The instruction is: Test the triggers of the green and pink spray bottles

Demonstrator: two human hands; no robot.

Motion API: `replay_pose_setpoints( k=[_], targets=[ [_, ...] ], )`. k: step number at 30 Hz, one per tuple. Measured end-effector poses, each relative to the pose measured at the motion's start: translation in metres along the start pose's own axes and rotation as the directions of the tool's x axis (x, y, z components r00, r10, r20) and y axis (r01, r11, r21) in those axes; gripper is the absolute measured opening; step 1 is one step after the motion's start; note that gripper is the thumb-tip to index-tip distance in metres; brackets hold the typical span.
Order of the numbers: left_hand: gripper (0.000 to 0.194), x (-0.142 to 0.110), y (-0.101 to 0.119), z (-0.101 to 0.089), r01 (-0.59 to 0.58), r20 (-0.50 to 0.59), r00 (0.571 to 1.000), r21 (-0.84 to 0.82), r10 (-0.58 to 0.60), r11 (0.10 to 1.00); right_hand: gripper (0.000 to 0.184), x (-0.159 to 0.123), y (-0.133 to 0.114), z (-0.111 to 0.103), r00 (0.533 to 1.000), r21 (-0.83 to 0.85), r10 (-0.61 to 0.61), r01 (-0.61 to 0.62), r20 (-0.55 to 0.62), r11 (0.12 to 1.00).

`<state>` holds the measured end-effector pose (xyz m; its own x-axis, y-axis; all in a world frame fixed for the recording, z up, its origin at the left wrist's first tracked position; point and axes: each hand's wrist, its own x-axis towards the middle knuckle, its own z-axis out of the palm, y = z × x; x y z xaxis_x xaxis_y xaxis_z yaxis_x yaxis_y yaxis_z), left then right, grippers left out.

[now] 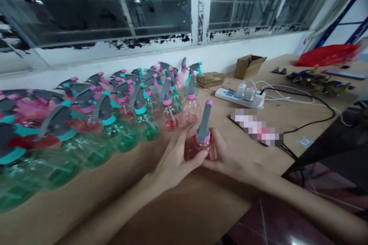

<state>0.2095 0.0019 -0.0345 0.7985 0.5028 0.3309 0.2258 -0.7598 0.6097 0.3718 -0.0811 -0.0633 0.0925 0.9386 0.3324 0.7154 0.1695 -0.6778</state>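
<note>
Between my two hands stands a pink spray bottle [202, 144] with a pink collar and a grey trigger head. My left hand [178, 157] wraps its left side, thumb across the front. From the right, my right hand [222, 155] closes round the same bottle. Whether its base rests on the table is hidden by my fingers. Just beyond it is another pink spray bottle [191, 109], at the near end of rows of spray bottles. A green spray bottle [146, 124] with a turquoise collar belongs to the front row on the left.
A white power strip [241, 97] with plugs and cables lies right of the bottles, near a blurred-out phone-shaped object [255, 128]. Behind are an open cardboard box [249, 67], brass fittings [319, 80] and a red plastic bag [327, 54]. The brown table [161, 214] ends at the right.
</note>
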Motion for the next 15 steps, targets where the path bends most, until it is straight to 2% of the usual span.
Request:
replay_pose_setpoints(
  k=[2,4,7,11,15],
  targets=[
    [0.055,-0.01,-0.02,0.009,-0.009,0.037,0.999,0.19,0.002,0.982,0.058,0.004,0.017,-0.014,0.998,-0.044,-0.005,0.002,-0.056,0.999],
    [0.053,-0.021,-0.04,0.016,-0.071,0.12,0.992,0.372,0.027,0.925,0.059,0.012,0.033,-0.027,0.994,-0.147,-0.029,0.014,-0.105,0.989],
    [0.053,-0.032,-0.061,0.021,-0.11,0.17,0.985,0.487,0.029,0.866,0.056,0.028,0.056,-0.042,0.981,-0.261,-0.055,0.005,-0.186,0.965],
    [0.049,-0.035,-0.066,0.019,-0.141,0.207,0.978,0.557,0.028,0.818,0.052,0.053,0.081,-0.054,0.974,-0.277,0.006,-0.07,-0.228,0.958],
    [0.05,-0.033,-0.063,0.018,-0.158,0.205,0.978,0.572,0.046,0.805,0.061,0.077,0.098,-0.06,0.968,-0.201,0.066,-0.116,-0.241,0.973]
  ],
)
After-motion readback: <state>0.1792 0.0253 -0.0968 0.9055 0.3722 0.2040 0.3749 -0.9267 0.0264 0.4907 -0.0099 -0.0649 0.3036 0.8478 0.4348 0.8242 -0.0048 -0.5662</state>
